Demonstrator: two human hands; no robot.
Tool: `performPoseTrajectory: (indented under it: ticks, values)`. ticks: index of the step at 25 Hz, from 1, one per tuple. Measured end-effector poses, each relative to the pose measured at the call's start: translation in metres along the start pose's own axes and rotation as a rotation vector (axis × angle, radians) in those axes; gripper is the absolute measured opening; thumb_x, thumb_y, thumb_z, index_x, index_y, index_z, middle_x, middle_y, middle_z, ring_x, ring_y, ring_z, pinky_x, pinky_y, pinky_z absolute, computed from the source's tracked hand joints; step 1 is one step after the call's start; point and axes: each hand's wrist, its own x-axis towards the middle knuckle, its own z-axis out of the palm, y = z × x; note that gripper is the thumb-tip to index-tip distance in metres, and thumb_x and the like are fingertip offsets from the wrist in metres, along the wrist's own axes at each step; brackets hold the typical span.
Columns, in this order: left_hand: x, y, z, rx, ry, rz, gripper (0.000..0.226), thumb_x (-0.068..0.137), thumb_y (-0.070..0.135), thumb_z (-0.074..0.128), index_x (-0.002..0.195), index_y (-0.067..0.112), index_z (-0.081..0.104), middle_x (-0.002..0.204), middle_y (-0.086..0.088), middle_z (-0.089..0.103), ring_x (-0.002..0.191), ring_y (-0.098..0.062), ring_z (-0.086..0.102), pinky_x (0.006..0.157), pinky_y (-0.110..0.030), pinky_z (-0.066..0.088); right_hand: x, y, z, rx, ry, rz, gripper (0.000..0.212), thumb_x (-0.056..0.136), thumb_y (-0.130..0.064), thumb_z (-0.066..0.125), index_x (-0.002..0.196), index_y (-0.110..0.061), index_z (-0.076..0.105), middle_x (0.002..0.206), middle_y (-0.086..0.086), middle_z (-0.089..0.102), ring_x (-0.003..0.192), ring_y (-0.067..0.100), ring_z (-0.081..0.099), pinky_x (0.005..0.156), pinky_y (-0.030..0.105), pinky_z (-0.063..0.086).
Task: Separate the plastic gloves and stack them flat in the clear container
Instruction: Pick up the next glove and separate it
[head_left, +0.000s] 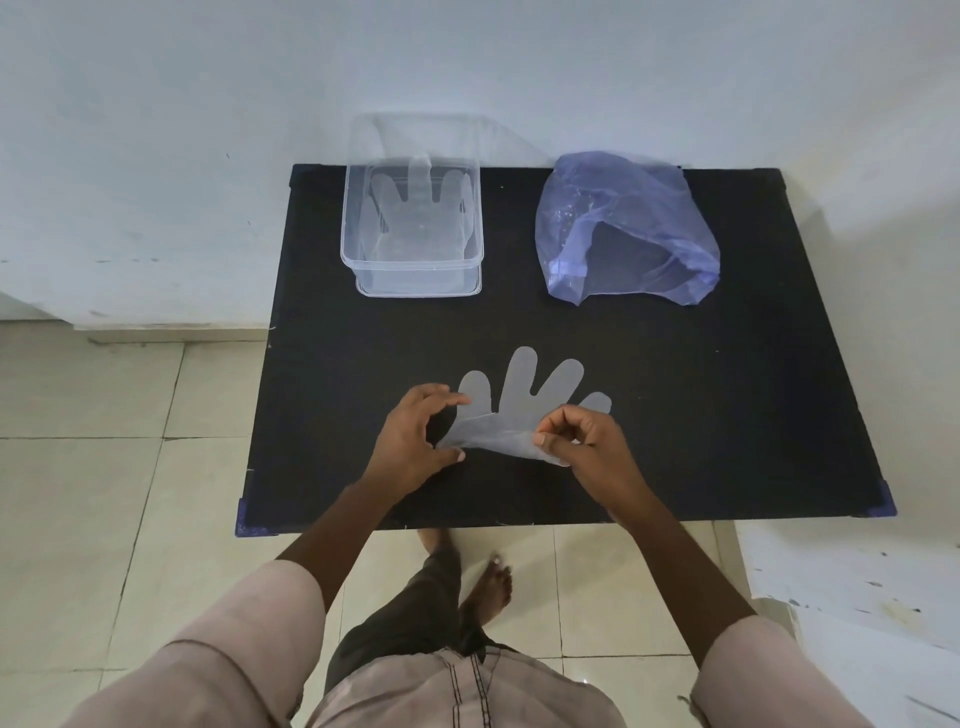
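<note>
A thin translucent plastic glove lies on the black table, fingers pointing away from me, cuff lifted and crumpled. My left hand pinches the cuff's left end between thumb and fingers. My right hand pinches the cuff's right end. A clear container stands at the table's back left against the wall. Inside it a flat glove lies spread out, fingers toward the wall.
A crumpled bluish plastic bag sits at the table's back right, its mouth facing me. The table stands against a white wall. Tiled floor and my bare feet show below the table's near edge. A white paint-stained surface is at the right.
</note>
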Motion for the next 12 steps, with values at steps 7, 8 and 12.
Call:
performPoseTrajectory:
  ticks: [7,8,12]
  values:
    - [0.022,0.034,-0.022,-0.087,0.05,0.209,0.018,0.084,0.009,0.071,0.1,0.018,0.076,0.113,-0.001,0.069,0.103,-0.014,0.064,0.084,-0.033,0.058,0.008,-0.015,-0.032,0.108,0.009,0.089,0.01,0.087,-0.008,0.061,0.081,-0.015,0.066,0.088,0.006,0.067,0.083,0.017,0.063,0.063,0.023,0.055]
    - [0.024,0.045,-0.028,-0.133,0.041,0.2,0.016,0.086,0.009,0.069,0.099,0.015,0.076,0.11,-0.001,0.069,0.098,-0.013,0.065,0.074,-0.03,0.06,0.009,-0.022,-0.041,0.104,0.004,0.073,0.009,0.087,-0.008,0.061,0.082,-0.014,0.065,0.088,0.008,0.067,0.081,0.016,0.064,0.062,0.023,0.055]
    - [0.034,0.093,-0.053,-0.309,0.024,0.185,0.015,0.09,0.018,0.066,0.098,0.011,0.077,0.094,-0.003,0.075,0.08,-0.011,0.07,0.066,-0.027,0.059,0.014,-0.055,-0.075,0.108,0.037,-0.039,0.004,0.086,-0.013,0.064,0.083,-0.011,0.063,0.076,0.0,0.067,0.073,0.01,0.063,0.063,0.03,0.054]
